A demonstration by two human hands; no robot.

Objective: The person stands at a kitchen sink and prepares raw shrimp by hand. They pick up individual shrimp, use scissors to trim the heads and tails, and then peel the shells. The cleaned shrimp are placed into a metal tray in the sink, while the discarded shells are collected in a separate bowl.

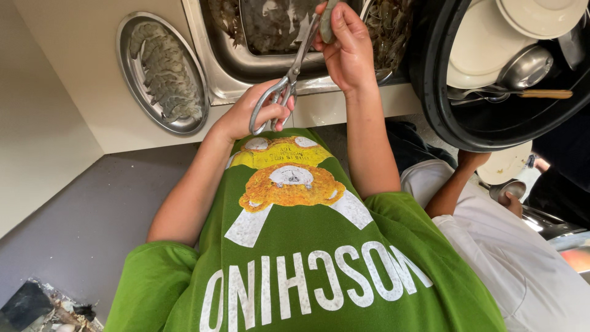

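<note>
Head view: kitchen scissors [294, 71] are gripped in the left hand [261, 114], fingers through the loops, blades pointing up over the front rim of the steel sink [224, 77]. The right hand [347, 46] is closed around what looks like a raw grey shrimp [327, 21], right at the blade tips above the sink. More shrimp [270, 24] lie inside the sink. Left of the sink sits an oval metal tray [132, 86] of shrimp; right of it, a black tub [442, 117] of dishes.
</note>
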